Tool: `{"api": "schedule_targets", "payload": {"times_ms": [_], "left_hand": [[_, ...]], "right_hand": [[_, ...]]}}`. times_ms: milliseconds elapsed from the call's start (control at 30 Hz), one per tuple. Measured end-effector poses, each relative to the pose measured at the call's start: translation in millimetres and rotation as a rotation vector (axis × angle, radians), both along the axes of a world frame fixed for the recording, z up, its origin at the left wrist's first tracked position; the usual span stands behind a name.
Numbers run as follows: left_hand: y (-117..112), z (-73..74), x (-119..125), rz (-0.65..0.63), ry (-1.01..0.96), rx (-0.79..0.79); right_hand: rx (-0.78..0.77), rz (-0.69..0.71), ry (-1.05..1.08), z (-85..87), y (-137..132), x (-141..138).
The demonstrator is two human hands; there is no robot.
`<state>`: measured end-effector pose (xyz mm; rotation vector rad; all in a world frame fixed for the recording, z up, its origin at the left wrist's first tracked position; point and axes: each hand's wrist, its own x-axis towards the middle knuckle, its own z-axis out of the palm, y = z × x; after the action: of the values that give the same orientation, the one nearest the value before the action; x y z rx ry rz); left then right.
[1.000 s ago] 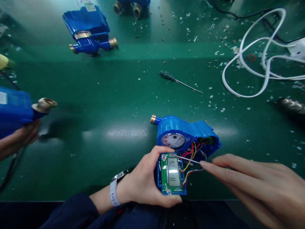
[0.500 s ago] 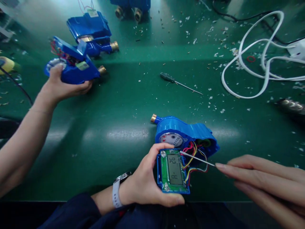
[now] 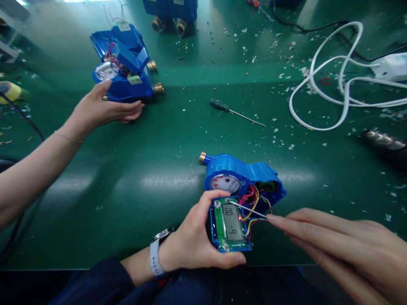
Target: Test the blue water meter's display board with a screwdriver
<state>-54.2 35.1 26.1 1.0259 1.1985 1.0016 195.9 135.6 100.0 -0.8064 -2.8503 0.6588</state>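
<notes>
My left hand [image 3: 193,241] grips a green circuit board with an LCD [image 3: 229,223], seated in a blue lid and joined by coloured wires to an opened blue water meter [image 3: 241,176] on the green table. My right hand [image 3: 337,245] pinches a thin metal probe [image 3: 248,209] whose tip touches the board's upper right, where a small red light glows. The display reads two short rows of digits.
A co-worker's hand [image 3: 101,108] rests beside another opened blue meter [image 3: 124,70] at the far left. A small screwdriver [image 3: 235,111] lies mid-table. White cable [image 3: 333,76] loops at the right, with more meters [image 3: 171,12] at the back and scattered white flakes.
The co-worker has set an opened meter down at the far left and loosened the grip. My probe tip has slid left across the board, and the display digits have changed.
</notes>
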Motion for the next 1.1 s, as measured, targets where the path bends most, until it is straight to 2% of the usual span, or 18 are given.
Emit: {"api": "schedule_targets", "payload": {"times_ms": [100,200,333,567,767,900,1100], "left_hand": [[0.0,1.7,1.0,-0.004,0.064,0.025],[-0.6,0.9,2.0,-0.004,0.1,0.041],[-2.0,-1.5,2.4,0.037,0.026,0.035],[-3.3,-2.2,2.8,0.058,-0.12,-0.006],[-3.5,-4.8,3.4,0.054,-0.176,0.005],[-3.6,-5.0,3.2,0.04,-0.123,0.031],[-2.7,-2.2,2.2,0.039,-0.061,0.05]], "right_hand": [[-0.017,0.053,-0.06,-1.5,0.7,7.9],[-0.006,0.061,-0.041,-2.9,-0.2,4.5],[-0.018,0.067,0.059,-5.1,-6.2,-5.4],[-0.074,-0.158,0.11,0.0,-8.2,-4.7],[-0.169,-0.112,0.043,5.4,-2.2,-1.8],[-0.094,-0.05,-0.062,4.2,0.9,4.7],[0.166,0.112,-0.064,10.9,3.5,2.5]]}}
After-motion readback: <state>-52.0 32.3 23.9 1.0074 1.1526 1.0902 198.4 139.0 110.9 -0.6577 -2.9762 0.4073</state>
